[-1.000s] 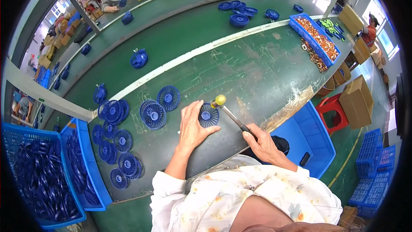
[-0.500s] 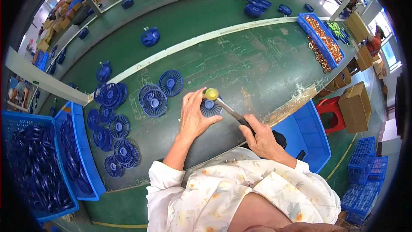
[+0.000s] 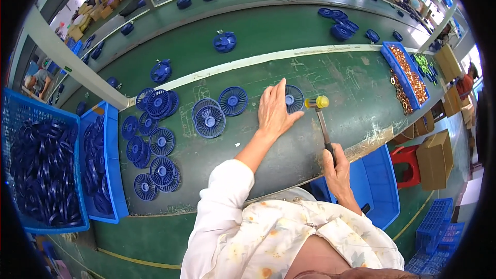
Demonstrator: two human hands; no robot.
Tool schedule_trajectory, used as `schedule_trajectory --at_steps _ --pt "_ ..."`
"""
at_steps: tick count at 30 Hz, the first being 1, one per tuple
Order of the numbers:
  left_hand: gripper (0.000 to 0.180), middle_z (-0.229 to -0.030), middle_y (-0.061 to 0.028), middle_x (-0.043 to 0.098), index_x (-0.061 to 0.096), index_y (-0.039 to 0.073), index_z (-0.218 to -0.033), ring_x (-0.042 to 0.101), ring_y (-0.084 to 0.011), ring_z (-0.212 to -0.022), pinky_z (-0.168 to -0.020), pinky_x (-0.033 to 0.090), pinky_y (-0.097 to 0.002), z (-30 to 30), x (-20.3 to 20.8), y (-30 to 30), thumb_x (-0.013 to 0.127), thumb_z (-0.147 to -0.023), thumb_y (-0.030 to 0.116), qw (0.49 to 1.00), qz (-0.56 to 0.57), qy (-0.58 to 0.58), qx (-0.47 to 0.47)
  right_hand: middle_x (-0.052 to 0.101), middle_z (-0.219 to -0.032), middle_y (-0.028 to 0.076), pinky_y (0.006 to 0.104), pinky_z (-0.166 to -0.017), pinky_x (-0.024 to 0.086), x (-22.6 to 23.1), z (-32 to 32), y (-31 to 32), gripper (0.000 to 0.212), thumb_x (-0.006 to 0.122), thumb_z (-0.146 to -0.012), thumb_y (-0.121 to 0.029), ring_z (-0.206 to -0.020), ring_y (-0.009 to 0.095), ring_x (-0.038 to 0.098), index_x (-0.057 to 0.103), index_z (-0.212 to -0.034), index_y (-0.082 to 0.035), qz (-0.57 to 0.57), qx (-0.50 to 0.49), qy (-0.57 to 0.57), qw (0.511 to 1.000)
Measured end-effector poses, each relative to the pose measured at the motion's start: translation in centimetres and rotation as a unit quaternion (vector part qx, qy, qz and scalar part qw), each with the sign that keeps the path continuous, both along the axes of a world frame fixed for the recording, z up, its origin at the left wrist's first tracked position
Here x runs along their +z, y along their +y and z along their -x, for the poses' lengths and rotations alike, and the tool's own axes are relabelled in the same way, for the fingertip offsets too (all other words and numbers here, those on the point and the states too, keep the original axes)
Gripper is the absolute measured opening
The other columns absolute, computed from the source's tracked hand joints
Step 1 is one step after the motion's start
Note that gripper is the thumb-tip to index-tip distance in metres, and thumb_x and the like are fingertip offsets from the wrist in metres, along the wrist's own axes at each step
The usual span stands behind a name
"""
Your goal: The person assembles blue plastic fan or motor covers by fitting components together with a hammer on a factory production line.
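Note:
My right hand (image 3: 338, 170) is wrapped round the dark handle of a small hammer (image 3: 324, 126). Its yellow head is raised a little right of a round blue fan grille (image 3: 295, 97) on the bench. Beside that grille is my left hand (image 3: 274, 111), fingers stretched and thumb apart, its inner side against the grille's left edge. The hand covers part of that edge. Left of it lie more blue grilles: one alone (image 3: 233, 101), two overlapping (image 3: 210, 121), and several in loose piles (image 3: 161, 141) at the bench's left end.
Blue crates (image 3: 118, 175) full of dark blue parts stand at the left. A blue tray (image 3: 421, 95) of copper-coloured rings sits at the right end. Beyond a white rail, blue fan parts (image 3: 225, 42) rest on a green belt. Other people's hands work at the far side.
The hammer head has moved off the grille to its right. My left hand has straightened its fingers beside the grille. The whole view has shifted.

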State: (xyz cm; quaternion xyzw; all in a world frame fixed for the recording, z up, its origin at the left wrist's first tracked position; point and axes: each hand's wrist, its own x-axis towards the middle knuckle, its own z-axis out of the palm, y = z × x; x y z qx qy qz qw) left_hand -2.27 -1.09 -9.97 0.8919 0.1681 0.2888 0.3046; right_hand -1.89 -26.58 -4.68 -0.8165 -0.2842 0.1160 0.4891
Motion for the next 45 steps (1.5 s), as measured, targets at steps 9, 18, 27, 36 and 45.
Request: schedule_trajectory --at_steps 9,18,27,36,45 --pt "0.119 -0.162 -0.0276 0.039 0.036 0.005 -0.16 0.033 -0.043 -0.154 -0.127 0.022 -0.0606 5.8 4.1 6.2 0.094 -0.067 0.052 0.97 -0.144 0.158 0.114 0.055 -0.073 0.005 0.0336 -0.062 0.045 -1.5 0.5 -0.9 0.021 0.062 -0.107 -0.023 -0.068 0.013 0.05 0.062 -0.113 -0.002 0.014 -0.007 0.032 0.999" --pt "0.103 -0.137 -0.0159 0.063 0.055 0.003 -0.145 0.055 -0.0345 -0.135 -0.126 0.027 -0.0604 9.6 5.2 4.6 0.1 -0.057 0.031 0.985 -0.089 0.146 0.001 0.058 -0.073 0.016 0.0396 -0.062 0.048 0.1 1.2 1.3 0.022 0.063 -0.106 -0.023 -0.063 0.027 0.06 0.062 -0.116 -0.004 0.067 0.062 0.039 0.995" --pt "0.095 -0.135 -0.0148 0.065 0.063 0.003 -0.139 0.055 -0.0361 -0.133 -0.113 0.047 -0.0447 10.0 3.4 1.2 0.1 -0.054 0.025 0.99 0.014 0.133 -0.042 0.066 -0.073 0.03 0.066 -0.066 0.049 0.9 1.2 2.7 0.024 0.059 -0.106 -0.031 -0.075 0.057 0.064 0.051 -0.109 -0.009 0.247 0.142 -0.023 0.958" --pt "0.099 -0.138 -0.0146 0.064 0.06 0.004 -0.141 0.054 -0.0355 -0.135 -0.114 0.047 -0.0445 10.1 3.6 1.2 0.101 -0.054 0.027 0.989 0.034 0.139 -0.047 0.066 -0.072 0.027 0.0611 -0.064 0.048 2.0 1.9 2.0 0.023 0.06 -0.106 -0.031 -0.075 0.054 0.065 0.054 -0.113 -0.009 0.186 0.14 -0.027 0.972" --pt "0.101 -0.143 -0.0183 0.06 0.052 0.0 -0.148 0.053 -0.0364 -0.136 -0.115 0.047 -0.0448 4.1 4.9 1.5 0.097 -0.061 0.025 0.998 -0.038 0.03 -0.046 0.059 -0.073 0.017 0.041 -0.064 0.05 1.8 1.2 0.9 0.019 0.062 -0.106 -0.022 -0.064 0.029 0.061 0.061 -0.115 -0.005 0.033 0.055 0.004 0.998"
